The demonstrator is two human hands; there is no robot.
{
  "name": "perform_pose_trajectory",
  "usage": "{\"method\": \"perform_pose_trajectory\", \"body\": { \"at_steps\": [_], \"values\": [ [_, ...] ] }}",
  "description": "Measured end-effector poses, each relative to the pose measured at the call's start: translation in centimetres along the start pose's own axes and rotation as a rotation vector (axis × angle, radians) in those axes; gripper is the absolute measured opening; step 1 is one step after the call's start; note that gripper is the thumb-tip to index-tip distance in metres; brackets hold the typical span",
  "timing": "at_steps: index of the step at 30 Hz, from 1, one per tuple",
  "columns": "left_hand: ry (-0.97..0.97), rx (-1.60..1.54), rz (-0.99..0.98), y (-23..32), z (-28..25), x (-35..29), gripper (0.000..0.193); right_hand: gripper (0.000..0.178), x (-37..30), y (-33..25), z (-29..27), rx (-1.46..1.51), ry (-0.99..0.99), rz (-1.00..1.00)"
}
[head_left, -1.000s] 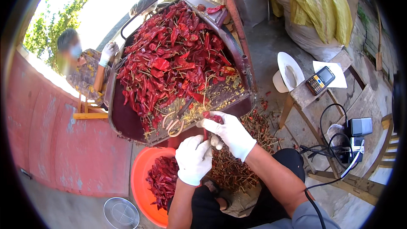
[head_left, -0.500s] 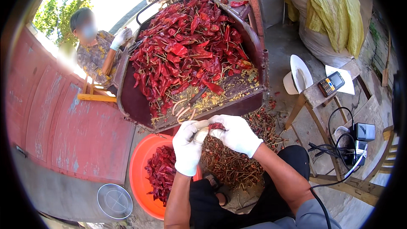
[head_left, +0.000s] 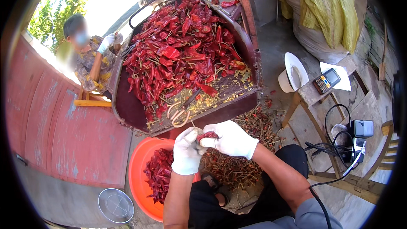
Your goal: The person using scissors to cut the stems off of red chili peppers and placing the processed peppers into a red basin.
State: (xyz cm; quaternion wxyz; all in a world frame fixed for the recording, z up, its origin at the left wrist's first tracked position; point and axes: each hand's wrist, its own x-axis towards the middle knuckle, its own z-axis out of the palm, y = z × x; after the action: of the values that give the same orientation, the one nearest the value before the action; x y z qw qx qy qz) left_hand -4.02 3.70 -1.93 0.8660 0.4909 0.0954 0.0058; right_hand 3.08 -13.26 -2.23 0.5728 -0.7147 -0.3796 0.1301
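Both my hands wear white gloves and meet just in front of the cart's near edge. My right hand [head_left: 233,140] is closed, pinching a dried red chili pepper [head_left: 207,135] between thumb and fingers. My left hand [head_left: 186,152] is closed at the pepper's other end, and a thin pale stem pokes up above its fingertips. Beyond them, a heap of dried red chilies [head_left: 182,46] fills a maroon metal cart [head_left: 224,114]. Scissors with pale looped handles [head_left: 180,118] lie at the cart's near edge. Below my left hand, an orange basin [head_left: 137,178] holds red chilies without visible stems.
Discarded stems [head_left: 237,169] cover the floor between my legs. A wooden stool [head_left: 311,95] at right bears a handheld device [head_left: 326,81]; a white hat [head_left: 294,74] rests beside it. A round sieve [head_left: 115,205] lies at lower left. A gloved co-worker [head_left: 95,55] sits beyond the cart's left side.
My hands have drawn closer together, and the chili now shows more plainly at my right fingertips. The view has shifted slightly. The co-worker's gloved hand has moved a little.
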Motion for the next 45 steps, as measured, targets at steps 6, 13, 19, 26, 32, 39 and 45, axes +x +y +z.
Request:
{"method": "perform_pose_trajectory", "body": {
  "at_steps": [6, 13, 19, 26, 32, 39, 45],
  "values": [
    [0.012, 0.203, 0.244, 1.0, 2.2, 0.6, 0.024, 0.024, -0.2, -0.9, 0.1, 0.450, 0.053, 0.180],
    [-0.021, 0.343, 0.355, 0.6, 3.3, 1.4, 0.030, 0.027, -0.8, -1.0, -1.1, 0.875, -0.051, 0.380],
    [0.064, 0.447, 0.251, 0.7, 2.9, 1.8, 0.027, 0.019, -0.8, -0.9, -0.6, -0.417, -0.099, -0.055],
    [0.373, 1.138, 0.120, 1.3, -0.5, 6.4, 0.022, 0.053, -0.1, -0.7, 0.2, -0.008, -0.213, -0.029],
    [0.097, 1.841, 0.633, -1.7, -1.6, 12.4, 0.035, 0.057, 0.3, -1.8, 0.0, 0.214, -0.051, 0.126],
    [-0.009, 2.343, 0.655, -2.5, 0.5, 18.6, 0.031, 0.047, 0.4, -1.4, 0.2, 0.214, 0.028, 0.148],
    [0.061, 2.292, 0.789, -2.1, -0.2, 18.6, 0.022, 0.043, 0.7, -0.6, -0.2, 0.232, 0.152, 0.270]
  ]
}}
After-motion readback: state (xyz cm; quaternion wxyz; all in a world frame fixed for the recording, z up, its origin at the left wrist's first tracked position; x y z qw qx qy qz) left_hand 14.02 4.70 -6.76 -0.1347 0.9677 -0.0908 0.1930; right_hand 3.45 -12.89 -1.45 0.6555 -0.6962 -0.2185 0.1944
